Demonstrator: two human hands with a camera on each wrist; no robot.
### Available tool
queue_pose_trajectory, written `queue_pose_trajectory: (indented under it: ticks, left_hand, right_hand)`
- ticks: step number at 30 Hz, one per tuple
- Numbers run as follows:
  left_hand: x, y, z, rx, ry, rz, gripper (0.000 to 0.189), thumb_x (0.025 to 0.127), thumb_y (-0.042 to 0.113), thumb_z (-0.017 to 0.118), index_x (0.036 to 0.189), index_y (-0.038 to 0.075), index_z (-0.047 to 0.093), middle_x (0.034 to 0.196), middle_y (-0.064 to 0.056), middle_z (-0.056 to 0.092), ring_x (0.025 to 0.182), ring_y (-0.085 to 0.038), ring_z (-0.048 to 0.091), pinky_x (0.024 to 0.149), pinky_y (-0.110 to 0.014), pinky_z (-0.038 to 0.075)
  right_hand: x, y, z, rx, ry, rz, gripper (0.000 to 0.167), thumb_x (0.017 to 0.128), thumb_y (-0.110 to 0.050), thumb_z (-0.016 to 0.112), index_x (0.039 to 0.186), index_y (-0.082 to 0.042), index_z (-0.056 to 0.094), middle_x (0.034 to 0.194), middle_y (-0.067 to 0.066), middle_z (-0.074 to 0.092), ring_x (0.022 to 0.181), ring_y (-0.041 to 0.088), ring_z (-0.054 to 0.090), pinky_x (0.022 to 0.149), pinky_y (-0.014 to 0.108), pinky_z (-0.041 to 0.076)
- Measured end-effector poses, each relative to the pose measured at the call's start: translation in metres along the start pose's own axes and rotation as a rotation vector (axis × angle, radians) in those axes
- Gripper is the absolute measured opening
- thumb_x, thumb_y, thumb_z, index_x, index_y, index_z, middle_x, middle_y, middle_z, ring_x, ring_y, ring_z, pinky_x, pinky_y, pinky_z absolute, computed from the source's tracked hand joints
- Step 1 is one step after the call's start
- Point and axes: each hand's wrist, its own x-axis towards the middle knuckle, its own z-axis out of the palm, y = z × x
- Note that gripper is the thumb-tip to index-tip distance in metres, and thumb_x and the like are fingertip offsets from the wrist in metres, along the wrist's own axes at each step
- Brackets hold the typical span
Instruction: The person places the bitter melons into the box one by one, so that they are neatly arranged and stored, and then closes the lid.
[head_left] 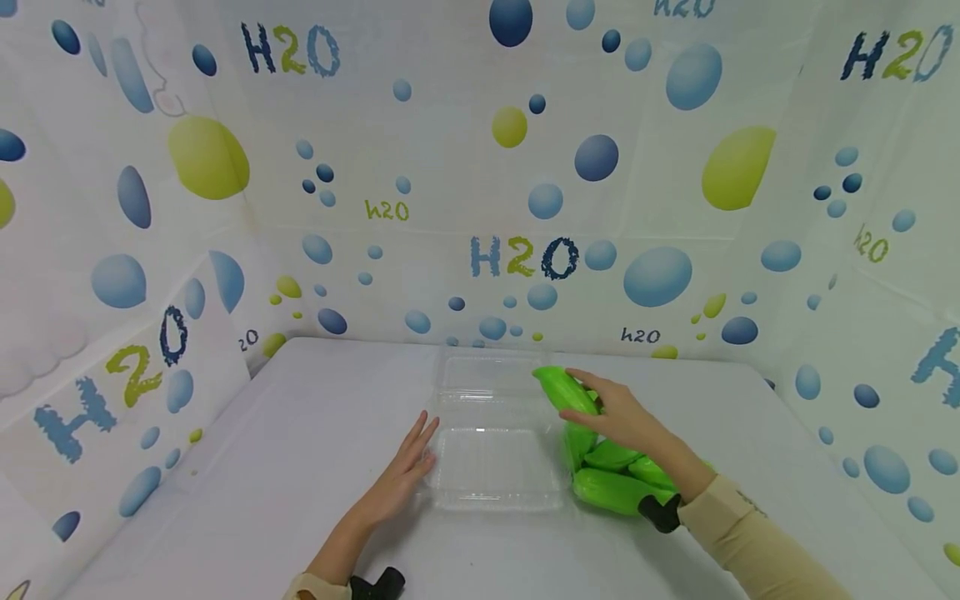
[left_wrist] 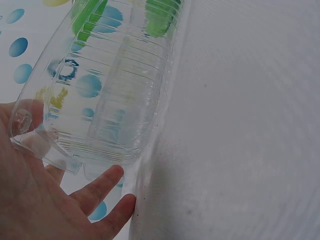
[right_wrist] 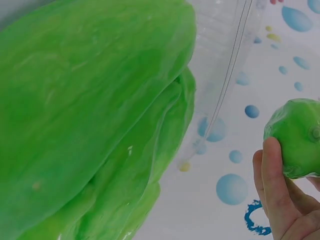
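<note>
A clear plastic clamshell container (head_left: 491, 471) lies unfolded on the white table, its lid half (head_left: 487, 379) toward the back. My left hand (head_left: 401, 479) rests at its left side, fingers spread along the wall; in the left wrist view the fingers (left_wrist: 100, 187) are straight beside the clear rim. With my right hand (head_left: 622, 417) I hold a glossy green, long fruit-like piece (head_left: 561, 390) with a pointed tip, above the container's right edge. Its rounded end (right_wrist: 297, 132) shows in the right wrist view. Several similar green pieces (head_left: 611, 492) lie piled right of the container, partly hidden by my right arm.
The white tabletop (head_left: 300, 442) extends on both sides of the container. Behind and beside it hangs a white sheet (head_left: 450, 150) with blue and green dots and H2O lettering. Dark straps with black mounts (head_left: 660, 512) sit at both wrists.
</note>
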Motion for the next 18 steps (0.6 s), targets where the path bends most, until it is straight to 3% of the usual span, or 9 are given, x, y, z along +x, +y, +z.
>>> queue_pose_trajectory:
  ticks: [18]
  left_hand:
    - [0.0, 0.001, 0.0, -0.026, -0.007, 0.0, 0.051, 0.098, 0.019, 0.037, 0.146, 0.01, 0.021, 0.153, -0.01, 0.0, 0.137, -0.035, -0.002, 0.103, -0.062, 0.004]
  right_hand:
    - [0.008, -0.016, 0.013, -0.017, -0.004, -0.008, 0.071, 0.084, -0.046, 0.062, 0.14, -0.011, 0.037, 0.124, 0.013, 0.053, 0.092, 0.021, 0.057, 0.075, 0.034, 0.049]
